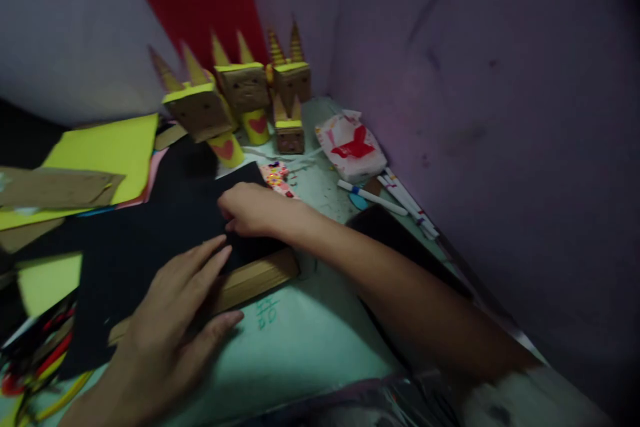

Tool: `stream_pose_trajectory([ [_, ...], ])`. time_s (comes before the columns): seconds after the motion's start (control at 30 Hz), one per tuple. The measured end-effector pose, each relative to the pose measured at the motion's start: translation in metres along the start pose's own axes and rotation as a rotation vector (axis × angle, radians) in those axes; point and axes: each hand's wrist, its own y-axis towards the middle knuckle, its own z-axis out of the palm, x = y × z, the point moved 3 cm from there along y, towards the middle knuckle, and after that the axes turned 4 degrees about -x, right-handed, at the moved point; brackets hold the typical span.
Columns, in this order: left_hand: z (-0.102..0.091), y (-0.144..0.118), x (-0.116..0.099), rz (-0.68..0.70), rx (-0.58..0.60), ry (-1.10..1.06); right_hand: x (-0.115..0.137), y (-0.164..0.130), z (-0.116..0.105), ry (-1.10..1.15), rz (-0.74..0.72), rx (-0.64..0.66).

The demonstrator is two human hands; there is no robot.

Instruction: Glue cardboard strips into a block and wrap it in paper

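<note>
My left hand point(175, 313) lies over the front edge of a black sheet of paper point(125, 260), its fingers stretched out and the thumb apart near a brown cardboard edge point(260, 278). That cardboard shows as a thick, layered strip under the black paper. Further back, my right hand point(255, 210) is curled closed, with the knuckles turned up and the fingertips down at the black surface. Whatever is inside the right hand's fingers, if anything, stays hidden. Some blur softens both hands.
Several cardboard figures with horns point(245, 90) stand by the wall. A white-and-red plastic packet point(353, 147) and markers point(407, 200) lie right of them. Yellow paper point(110, 153) and a cardboard piece point(60, 187) are at left. A dark flat object point(400, 240) sits under my right forearm.
</note>
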Motion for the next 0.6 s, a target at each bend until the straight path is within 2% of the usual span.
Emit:
stream_pose_trajectory([
  [0.1, -0.035, -0.02, 0.016, -0.166, -0.104, -0.054, 0.017, -0.04, -0.018, -0.01, -0.002, -0.116],
  [0.17, -0.051, -0.041, 0.024, -0.203, -0.153, -0.084, 0.027, -0.069, -0.02, 0.006, -0.012, -0.162],
  [0.2, -0.055, -0.052, 0.027, -0.195, -0.16, -0.111, 0.032, -0.083, -0.018, 0.087, -0.046, -0.199],
  [0.27, -0.053, -0.071, 0.032, -0.15, -0.148, -0.161, 0.04, -0.106, -0.005, 0.189, -0.105, -0.178],
  [0.37, -0.039, -0.091, 0.037, -0.09, -0.122, -0.103, 0.045, -0.122, 0.025, 0.011, -0.142, -0.154],
  [0.47, -0.024, -0.096, 0.041, -0.035, -0.082, 0.024, 0.043, -0.121, 0.047, -0.151, -0.123, -0.143],
  [0.6, -0.015, -0.092, 0.045, -0.009, -0.071, 0.1, 0.043, -0.11, 0.056, -0.259, -0.13, -0.212],
])
